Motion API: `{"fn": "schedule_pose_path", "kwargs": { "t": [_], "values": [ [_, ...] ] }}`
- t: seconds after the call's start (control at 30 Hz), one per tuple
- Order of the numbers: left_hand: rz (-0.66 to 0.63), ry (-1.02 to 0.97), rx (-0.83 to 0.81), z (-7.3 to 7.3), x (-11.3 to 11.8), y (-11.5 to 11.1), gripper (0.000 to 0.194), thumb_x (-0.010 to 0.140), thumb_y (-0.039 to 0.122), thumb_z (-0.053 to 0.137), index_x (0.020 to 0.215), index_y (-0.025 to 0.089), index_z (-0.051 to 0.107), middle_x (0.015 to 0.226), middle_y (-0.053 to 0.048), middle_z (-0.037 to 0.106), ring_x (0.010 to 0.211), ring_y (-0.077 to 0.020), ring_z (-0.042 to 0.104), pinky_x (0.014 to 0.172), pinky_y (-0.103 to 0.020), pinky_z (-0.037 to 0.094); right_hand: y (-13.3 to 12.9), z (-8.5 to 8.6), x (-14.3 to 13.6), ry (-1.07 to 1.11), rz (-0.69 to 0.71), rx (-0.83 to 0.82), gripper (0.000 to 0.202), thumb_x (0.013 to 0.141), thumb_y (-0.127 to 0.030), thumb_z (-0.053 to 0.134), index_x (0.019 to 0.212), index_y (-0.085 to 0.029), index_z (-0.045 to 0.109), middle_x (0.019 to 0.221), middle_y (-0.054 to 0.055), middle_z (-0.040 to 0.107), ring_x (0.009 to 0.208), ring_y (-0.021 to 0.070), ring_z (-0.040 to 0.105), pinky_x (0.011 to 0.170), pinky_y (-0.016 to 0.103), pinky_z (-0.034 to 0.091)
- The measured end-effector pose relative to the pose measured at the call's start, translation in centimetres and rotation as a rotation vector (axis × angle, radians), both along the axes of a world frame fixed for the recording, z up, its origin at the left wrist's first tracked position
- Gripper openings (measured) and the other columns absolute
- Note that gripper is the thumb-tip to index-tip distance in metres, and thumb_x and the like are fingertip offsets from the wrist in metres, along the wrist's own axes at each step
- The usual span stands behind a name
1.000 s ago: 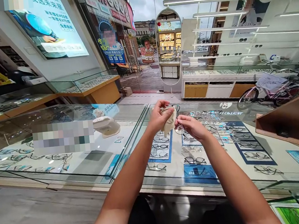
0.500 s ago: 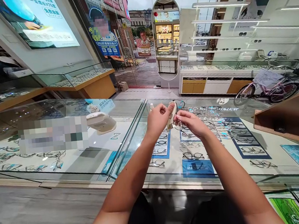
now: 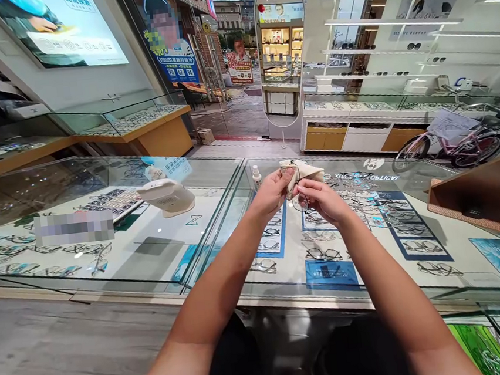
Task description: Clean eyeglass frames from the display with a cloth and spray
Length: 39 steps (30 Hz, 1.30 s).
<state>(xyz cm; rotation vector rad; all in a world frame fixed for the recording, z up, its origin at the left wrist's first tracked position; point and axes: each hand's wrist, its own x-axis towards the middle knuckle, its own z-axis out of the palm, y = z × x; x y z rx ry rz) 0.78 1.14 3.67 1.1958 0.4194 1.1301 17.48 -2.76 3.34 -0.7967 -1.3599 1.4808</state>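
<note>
Working above the glass-topped desk (image 3: 281,289), apparently at a lens wipe! Gripping bunched folds of the beige cloth (image 3: 313,172) in the left hand (image 3: 273,192); pinching the glasses (image 3: 300,203) in the right hand (image 3: 324,200), seemingly by the frame. Dangling right there between both hands, with one round lens below the cloth and the rest too covered to judge. Now, for a good pass: steady the rim close to the lens being wiped, never twist the bridge. Press lightly, rub in small circles, reach right out to the edge. And mind the small white bottle (image 3: 257,178), standing just beyond the left hand!
</note>
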Motion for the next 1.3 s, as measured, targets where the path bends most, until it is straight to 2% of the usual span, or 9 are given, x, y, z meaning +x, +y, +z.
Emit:
{"fn": "schedule_pose_path", "kwargs": {
  "t": [0.13,0.3,0.57,0.63,0.8,0.9,1.0,1.13,1.3],
  "values": [
    [-0.063,-0.006,-0.004,0.2,-0.6,0.1,0.055,0.074,0.053,0.096,0.098,0.014,0.065,0.068,-0.001,0.066,0.056,-0.0097,0.057,0.054,-0.022,0.042,0.3,-0.4,0.0,0.053,0.001,-0.020,0.041,0.075,-0.057,0.090,0.086,-0.020,0.075,0.090,0.003,0.067,0.070,0.0134,0.049,0.065,0.030,0.032],
    [-0.015,0.006,0.055,0.1,-0.4,-0.1,0.055,0.072,0.049,0.098,0.101,0.015,0.066,0.066,0.002,0.065,0.049,-0.0075,0.053,0.047,-0.021,0.037,0.5,-0.8,0.1,0.076,-0.001,-0.043,0.038,0.072,-0.049,0.093,0.092,-0.022,0.075,0.090,0.003,0.069,0.072,0.0152,0.050,0.065,0.031,0.033],
    [0.160,-0.014,0.030,-0.2,1.1,-1.0,0.060,0.075,0.065,0.091,0.098,0.018,0.063,0.064,0.005,0.061,0.043,-0.0053,0.045,0.043,-0.021,0.032,-0.1,-0.6,-0.5,0.001,0.006,0.006,0.040,0.072,-0.053,0.091,0.085,-0.021,0.072,0.085,0.002,0.065,0.071,0.0151,0.046,0.066,0.032,0.029],
    [0.166,-0.003,0.045,-0.3,1.1,-0.8,0.060,0.078,0.070,0.086,0.097,0.018,0.063,0.061,0.005,0.060,0.042,-0.0060,0.044,0.042,-0.022,0.030,-0.1,-0.4,-0.4,-0.025,-0.009,0.026,0.041,0.072,-0.055,0.091,0.084,-0.020,0.073,0.085,0.003,0.066,0.071,0.0149,0.043,0.066,0.033,0.028],
    [0.125,0.004,0.126,-0.6,0.1,0.2,0.058,0.081,0.071,0.083,0.092,0.016,0.067,0.067,0.000,0.065,0.059,-0.0111,0.059,0.060,-0.024,0.047,0.3,-0.2,0.5,-0.060,-0.069,0.067,0.036,0.076,-0.053,0.087,0.084,-0.020,0.077,0.087,0.004,0.066,0.071,0.0150,0.037,0.066,0.034,0.025],
    [0.085,0.014,0.123,-0.5,-0.3,0.2,0.057,0.076,0.063,0.091,0.098,0.015,0.071,0.080,-0.002,0.071,0.072,-0.0133,0.065,0.069,-0.024,0.050,0.7,-0.3,1.0,-0.039,-0.114,0.061,0.034,0.074,-0.053,0.086,0.080,-0.021,0.078,0.087,0.006,0.066,0.072,0.0165,0.039,0.065,0.034,0.026],
    [0.015,0.015,0.146,-0.2,-0.3,-0.3,0.054,0.075,0.052,0.096,0.106,0.015,0.070,0.083,-0.003,0.072,0.077,-0.0142,0.066,0.078,-0.026,0.052,0.9,-0.4,1.0,-0.019,-0.130,0.037,0.034,0.071,-0.054,0.086,0.078,-0.022,0.078,0.087,0.007,0.067,0.072,0.0176,0.041,0.065,0.034,0.028],
    [0.034,0.006,0.156,0.0,-0.1,-0.7,0.053,0.074,0.048,0.097,0.103,0.016,0.066,0.078,-0.002,0.070,0.072,-0.0136,0.065,0.077,-0.027,0.052,0.7,-0.3,0.7,0.002,-0.105,0.035,0.036,0.070,-0.055,0.086,0.075,-0.022,0.075,0.083,0.006,0.066,0.074,0.0184,0.043,0.068,0.034,0.031],
    [0.145,0.051,0.116,-0.4,0.2,-0.7,0.056,0.072,0.053,0.097,0.100,0.016,0.065,0.077,0.000,0.069,0.064,-0.0108,0.062,0.066,-0.025,0.049,0.3,-0.3,0.1,-0.061,-0.086,0.040,0.040,0.069,-0.057,0.088,0.073,-0.021,0.072,0.074,0.002,0.057,0.069,0.0163,0.035,0.067,0.034,0.026]
  ]
}}
